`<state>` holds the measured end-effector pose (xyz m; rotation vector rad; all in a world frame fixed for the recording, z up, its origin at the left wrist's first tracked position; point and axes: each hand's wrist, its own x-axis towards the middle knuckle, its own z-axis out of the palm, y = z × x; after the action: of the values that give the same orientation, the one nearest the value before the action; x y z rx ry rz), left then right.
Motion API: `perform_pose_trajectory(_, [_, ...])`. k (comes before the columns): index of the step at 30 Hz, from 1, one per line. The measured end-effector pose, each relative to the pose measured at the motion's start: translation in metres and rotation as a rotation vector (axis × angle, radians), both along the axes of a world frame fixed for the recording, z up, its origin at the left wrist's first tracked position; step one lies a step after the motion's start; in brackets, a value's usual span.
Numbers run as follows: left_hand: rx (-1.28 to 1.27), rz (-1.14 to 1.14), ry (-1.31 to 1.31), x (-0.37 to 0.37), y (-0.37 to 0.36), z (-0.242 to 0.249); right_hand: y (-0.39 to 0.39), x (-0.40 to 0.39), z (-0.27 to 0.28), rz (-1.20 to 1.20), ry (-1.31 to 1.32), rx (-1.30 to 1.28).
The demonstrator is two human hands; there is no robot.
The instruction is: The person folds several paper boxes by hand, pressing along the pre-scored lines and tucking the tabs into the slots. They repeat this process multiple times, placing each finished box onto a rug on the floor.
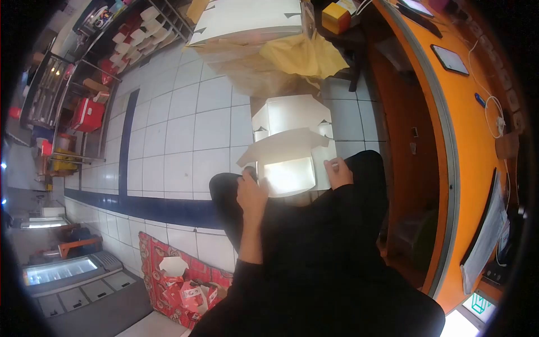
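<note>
A white cardboard box (287,174), partly folded, lies across my lap with its pale inside facing up. Its far flap (286,141) stands raised with angled corners. My left hand (252,192) grips the box's left side, fingers curled at the corner. At the right edge, my right hand (338,172) pinches the side panel between thumb and fingers. Just beyond, another white cardboard piece (292,111) with slotted corners lies flat, overlapped by the raised flap.
Brown paper (241,64) and a stack of white cardboard (247,22) are ahead. An orange counter (449,118) with a phone (450,59) runs along the right. Folded red boxes (193,295) rest on a red patterned surface (154,264) at lower left.
</note>
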<state>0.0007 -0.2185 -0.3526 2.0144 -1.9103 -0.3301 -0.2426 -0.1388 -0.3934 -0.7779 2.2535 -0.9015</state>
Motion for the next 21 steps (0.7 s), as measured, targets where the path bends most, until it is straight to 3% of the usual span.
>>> perform_pose_trajectory(2, [0.183,-0.078,0.070,0.025,-0.018,-0.023,-0.004,-0.002,-0.004,-0.016,0.002,-0.012])
perform_pose_trajectory(3, [0.146,-0.084,0.063,0.037,-0.025,-0.009,-0.003,-0.004,-0.006,-0.040,0.003,-0.014])
perform_pose_trajectory(4, [0.004,-0.056,0.087,0.056,-0.027,0.005,0.000,-0.007,-0.012,-0.042,0.003,-0.004])
perform_pose_trajectory(6, [-0.051,0.237,0.326,0.107,-0.029,0.039,-0.001,-0.016,-0.023,-0.083,0.062,-0.050])
perform_pose_trajectory(7, [-0.292,0.230,0.257,0.174,-0.038,0.015,-0.002,-0.018,-0.025,-0.078,0.055,-0.051])
perform_pose_trajectory(9, [-0.510,0.642,0.896,0.248,-0.019,0.053,-0.001,-0.022,-0.028,-0.128,0.085,-0.128])
perform_pose_trajectory(11, [-0.696,0.593,0.935,0.307,0.028,0.085,0.000,-0.025,-0.041,-0.138,0.079,-0.115])
perform_pose_trajectory(13, [-1.015,0.781,1.333,0.295,0.042,0.103,-0.002,-0.024,-0.052,-0.121,0.194,-0.124])
perform_pose_trajectory(15, [-1.313,0.818,1.592,0.309,0.061,0.088,-0.005,-0.017,-0.058,-0.112,0.217,-0.067])
perform_pose_trajectory(17, [-0.950,0.989,1.435,0.243,0.049,0.075,-0.010,-0.015,-0.065,-0.104,0.353,0.005])
perform_pose_trajectory(19, [-0.533,0.607,1.137,0.216,0.043,-0.002,-0.013,-0.012,-0.052,-0.066,0.323,0.069])
perform_pose_trajectory(20, [-0.437,0.302,1.128,0.214,0.030,-0.050,-0.013,-0.012,-0.044,-0.027,0.283,0.135])
perform_pose_trajectory(21, [-0.423,0.195,1.081,0.181,0.012,-0.069,-0.012,-0.014,-0.043,-0.018,0.298,0.135])
